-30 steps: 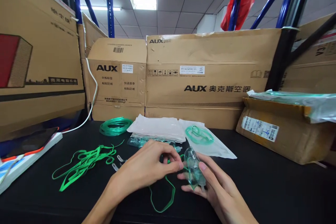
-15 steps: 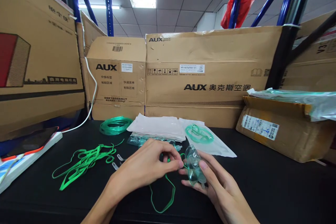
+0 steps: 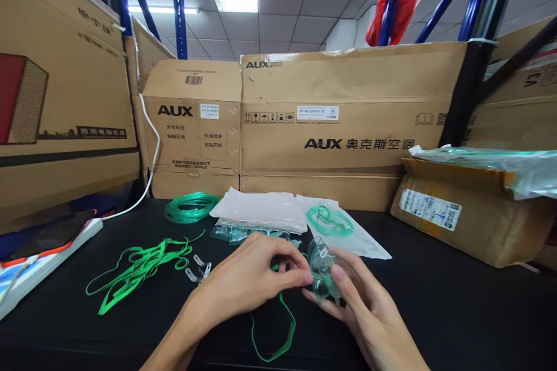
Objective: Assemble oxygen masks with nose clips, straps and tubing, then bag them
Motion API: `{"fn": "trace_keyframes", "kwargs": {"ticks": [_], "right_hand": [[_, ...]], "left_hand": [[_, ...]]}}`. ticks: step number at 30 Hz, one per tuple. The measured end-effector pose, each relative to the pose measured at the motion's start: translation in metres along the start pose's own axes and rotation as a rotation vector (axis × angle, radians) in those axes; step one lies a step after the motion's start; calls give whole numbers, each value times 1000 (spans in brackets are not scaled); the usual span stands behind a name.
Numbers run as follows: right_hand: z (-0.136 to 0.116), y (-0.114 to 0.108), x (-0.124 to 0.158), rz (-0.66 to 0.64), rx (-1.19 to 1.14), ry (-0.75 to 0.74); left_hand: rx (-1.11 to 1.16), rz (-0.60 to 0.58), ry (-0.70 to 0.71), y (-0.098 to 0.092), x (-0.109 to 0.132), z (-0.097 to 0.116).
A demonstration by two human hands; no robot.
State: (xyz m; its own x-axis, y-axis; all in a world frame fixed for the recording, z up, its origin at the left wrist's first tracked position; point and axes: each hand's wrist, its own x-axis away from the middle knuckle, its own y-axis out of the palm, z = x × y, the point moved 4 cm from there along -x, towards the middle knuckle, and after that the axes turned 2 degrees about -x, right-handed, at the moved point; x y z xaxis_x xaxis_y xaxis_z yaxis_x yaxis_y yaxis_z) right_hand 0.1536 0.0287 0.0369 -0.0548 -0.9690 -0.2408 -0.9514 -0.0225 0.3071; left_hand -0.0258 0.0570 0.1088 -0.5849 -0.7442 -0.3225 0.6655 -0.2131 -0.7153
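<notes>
My right hand (image 3: 361, 307) grips a clear green-tinted mask (image 3: 321, 269) just above the black table (image 3: 456, 313). My left hand (image 3: 250, 278) is closed in a pinch at the mask's left edge, holding a green elastic strap (image 3: 274, 330) whose loop hangs down under my hands. Small metal clips (image 3: 196, 271) lie left of my left hand. A pile of loose green straps (image 3: 139, 269) lies further left.
Behind my hands lie clear plastic bags (image 3: 265, 211), one with a tubing coil (image 3: 329, 221) on it, and another green tubing coil (image 3: 190, 207). Cardboard AUX boxes (image 3: 348, 122) wall the back. A carton (image 3: 461, 214) sits at right; a phone (image 3: 47, 237) at left.
My left hand's fingers have shifted right, closer onto the mask's edge. The mask has tilted slightly in my right hand and the hanging strap loop has swung a little to the right.
</notes>
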Motion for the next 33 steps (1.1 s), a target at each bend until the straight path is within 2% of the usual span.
{"fn": "trace_keyframes", "kwargs": {"ticks": [6,10,13,16,20,26,30,33], "right_hand": [[-4,5,4,30,48,-27],[-4,-4,3,73,225,-178],[-3,-6,3,-18,365,-243],[-4,-4,5,-72,399,-253],[-9,-1,5,-10,404,-288],[-7,-3,2,-28,412,-263],[-5,-5,3,-44,406,-266],[-4,-4,5,-40,393,-264]], "left_hand": [[106,-85,-43,5,0,-4],[131,-95,-68,7,0,-6],[125,-86,-71,8,-2,-6],[112,-77,-70,8,-2,-4],[103,-104,-63,9,-1,-4],[266,-85,12,7,0,-6],[170,-123,73,8,2,-3],[43,-102,59,8,3,-1]]}}
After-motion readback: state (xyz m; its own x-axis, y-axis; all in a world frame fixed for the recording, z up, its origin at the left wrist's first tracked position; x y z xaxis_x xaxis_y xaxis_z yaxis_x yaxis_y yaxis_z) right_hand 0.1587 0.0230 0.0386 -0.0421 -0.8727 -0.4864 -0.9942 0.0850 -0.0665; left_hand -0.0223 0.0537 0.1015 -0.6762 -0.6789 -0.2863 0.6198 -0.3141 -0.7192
